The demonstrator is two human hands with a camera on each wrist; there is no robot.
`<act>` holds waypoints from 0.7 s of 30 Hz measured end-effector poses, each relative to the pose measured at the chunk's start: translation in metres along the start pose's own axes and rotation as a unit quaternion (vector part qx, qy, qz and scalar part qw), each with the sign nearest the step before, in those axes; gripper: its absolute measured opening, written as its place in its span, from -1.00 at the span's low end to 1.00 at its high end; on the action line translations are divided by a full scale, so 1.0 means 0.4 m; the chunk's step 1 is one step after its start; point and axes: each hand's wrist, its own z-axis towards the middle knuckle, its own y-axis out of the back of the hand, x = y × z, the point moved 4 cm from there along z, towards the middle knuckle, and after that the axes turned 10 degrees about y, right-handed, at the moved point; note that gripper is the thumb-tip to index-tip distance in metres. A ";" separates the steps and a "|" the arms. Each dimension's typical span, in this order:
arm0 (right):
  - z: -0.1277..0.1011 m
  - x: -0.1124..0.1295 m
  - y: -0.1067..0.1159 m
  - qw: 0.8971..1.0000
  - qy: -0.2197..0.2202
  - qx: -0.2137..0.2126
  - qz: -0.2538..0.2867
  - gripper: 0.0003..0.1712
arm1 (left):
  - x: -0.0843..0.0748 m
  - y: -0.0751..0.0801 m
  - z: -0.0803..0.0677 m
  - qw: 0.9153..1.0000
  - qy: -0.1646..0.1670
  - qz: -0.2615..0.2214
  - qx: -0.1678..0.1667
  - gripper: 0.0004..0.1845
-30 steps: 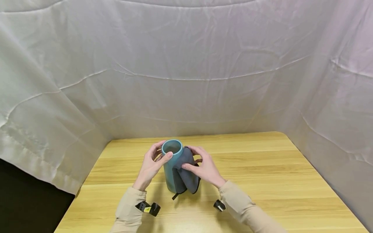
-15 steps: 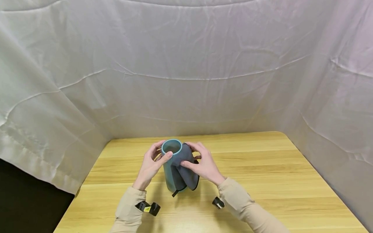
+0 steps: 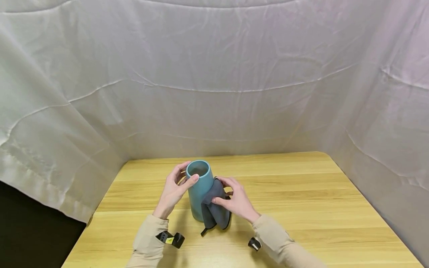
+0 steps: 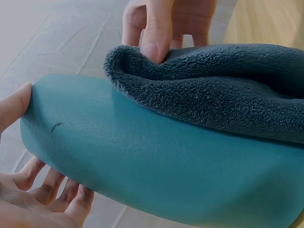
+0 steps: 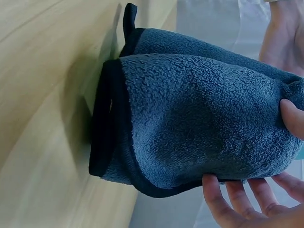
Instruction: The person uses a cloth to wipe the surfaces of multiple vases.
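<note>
A tall teal vase [image 3: 197, 199] with a round open mouth stands upright on the wooden table. My left hand [image 3: 171, 194] grips it just below the rim, thumb in front and fingers round the far left side. Against the vase's right side my right hand [image 3: 238, 201] holds a folded dark grey-blue towel [image 3: 214, 208], thumb on the near face and fingers behind. The right wrist view shows the towel's [image 5: 190, 118] plush pile, black edging and a small black hanging loop [image 5: 129, 19]. In the left wrist view a small dark mark [image 4: 56, 127] shows on the vase near the left hand.
The light wooden table [image 3: 301, 208] extends to the right and in front of the hands. Pale grey curtains [image 3: 228, 119] hang behind and at both sides. Black camera mounts [image 3: 177, 241] sit on both wrists over beige sleeves [image 3: 278, 234].
My right hand and the towel slid slightly up the vase's right side, then back down, lower than at first. The left hand and the vase have stayed in place.
</note>
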 end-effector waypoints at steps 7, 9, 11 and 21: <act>0.031 0.051 0.018 1.000 0.025 -0.017 0.000 -0.30 | 0.000 0.000 0.000 1.000 -0.003 0.001 0.000 -0.41; 0.045 0.072 0.025 0.999 0.043 -0.025 -0.002 -0.30 | 0.000 0.000 0.000 1.000 -0.005 0.001 0.000 -0.41; 0.057 0.089 0.031 0.998 0.058 -0.031 -0.004 -0.30 | 0.001 0.001 0.000 1.000 -0.007 0.000 -0.001 -0.41; 0.059 0.092 0.030 0.997 0.065 -0.033 -0.010 -0.30 | 0.001 -0.001 -0.001 1.000 -0.007 -0.001 0.000 -0.42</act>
